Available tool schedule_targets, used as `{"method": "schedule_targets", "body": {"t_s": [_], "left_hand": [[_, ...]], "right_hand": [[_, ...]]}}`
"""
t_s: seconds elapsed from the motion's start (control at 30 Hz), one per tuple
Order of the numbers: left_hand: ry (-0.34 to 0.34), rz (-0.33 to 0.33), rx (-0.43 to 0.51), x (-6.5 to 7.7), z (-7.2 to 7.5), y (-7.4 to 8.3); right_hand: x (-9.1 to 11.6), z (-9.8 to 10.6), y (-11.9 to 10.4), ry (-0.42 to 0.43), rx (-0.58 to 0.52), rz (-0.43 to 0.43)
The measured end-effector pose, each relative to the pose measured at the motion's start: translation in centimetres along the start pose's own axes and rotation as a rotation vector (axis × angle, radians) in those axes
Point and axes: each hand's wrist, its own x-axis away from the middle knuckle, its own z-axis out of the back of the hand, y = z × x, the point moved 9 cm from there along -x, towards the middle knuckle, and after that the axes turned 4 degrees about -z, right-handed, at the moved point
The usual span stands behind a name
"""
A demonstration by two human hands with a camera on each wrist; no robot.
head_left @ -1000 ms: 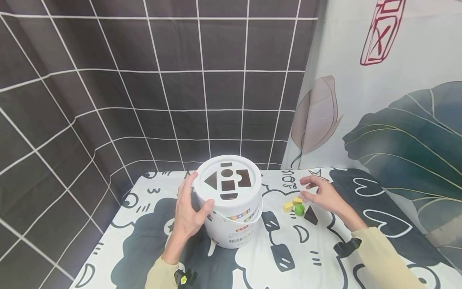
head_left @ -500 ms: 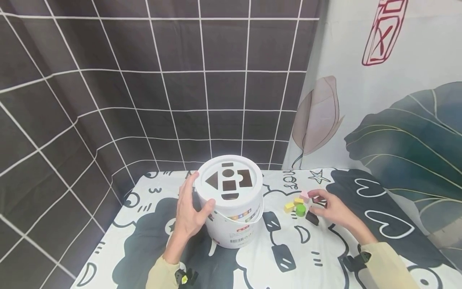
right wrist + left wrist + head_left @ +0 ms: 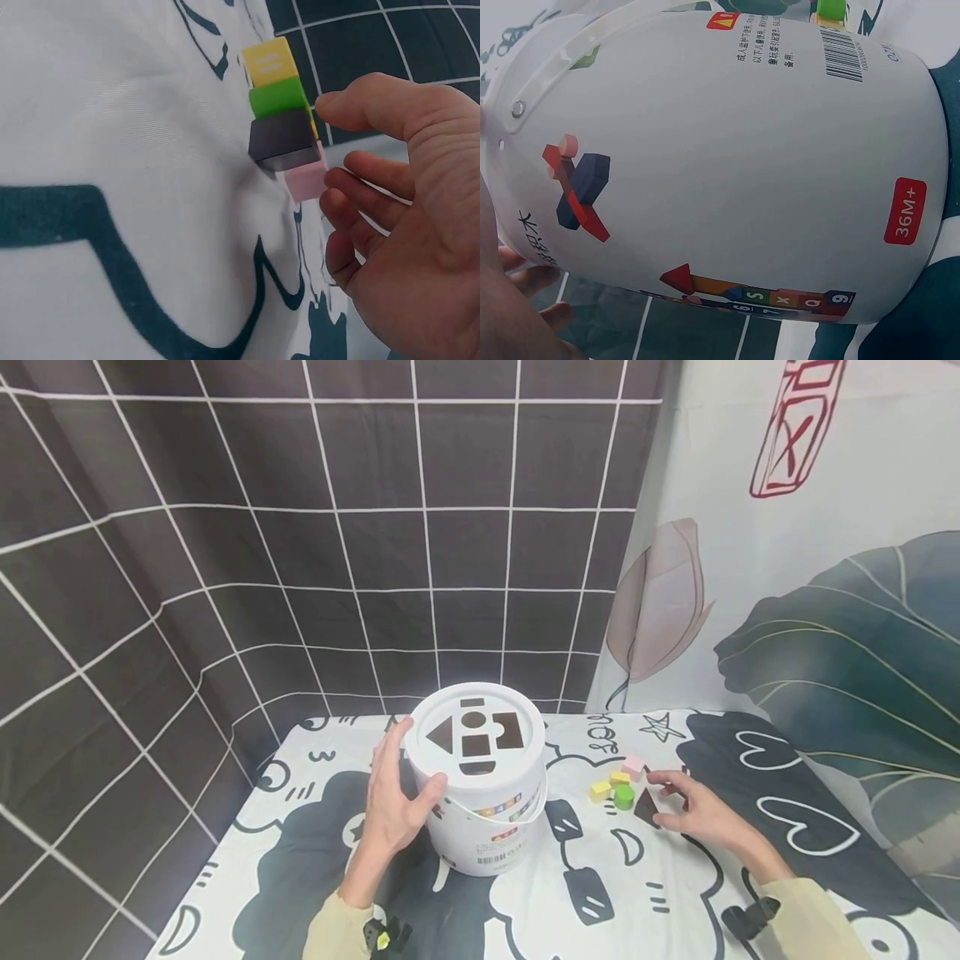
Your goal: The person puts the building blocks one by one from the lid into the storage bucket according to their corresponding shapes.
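A white lidded bucket (image 3: 487, 827) stands upright on the cloth, its lid (image 3: 438, 768) cut with dark shaped holes. Against the bucket's left side rests my left hand (image 3: 393, 806), fingers extended along the wall and thumb at the front rim. My right hand (image 3: 705, 814) hovers at the right of a small cluster of blocks, thumb and fingers spread apart with nothing between them. Closest to its thumb in the head view is a dark triangular block (image 3: 647, 808). Beside that lie a green cylinder block (image 3: 623, 797), a pink block (image 3: 632, 767) and two yellow blocks (image 3: 600, 791).
A cartoon-print cloth (image 3: 540, 927) covers the table. Dark gridded fabric (image 3: 360, 552) hangs behind and to the left; a white curtain with leaf prints (image 3: 825, 677) hangs at the right. The bucket's white handle (image 3: 542, 810) droops along its front right.
My right hand came down to the pink block, its fingers at that block half a second ago, then drew off toward the dark block. The left hand and bucket stay put.
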Motion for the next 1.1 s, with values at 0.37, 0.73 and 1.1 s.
{"method": "schedule_targets", "body": {"t_s": [0.37, 0.73, 1.1], "left_hand": [[-0.001, 0.010, 0.000, 0.1, -0.1, -0.1], [-0.001, 0.007, 0.001, 0.2, -0.1, -0.2], [0.009, -0.006, 0.001, 0.1, 0.0, -0.2]], "right_hand": [[0.2, -0.6, 0.8, -0.017, -0.025, -0.001], [0.3, -1.0, 1.9, -0.099, -0.071, -0.054], [0.0, -1.3, 2.2, -0.129, -0.066, -0.042]]}}
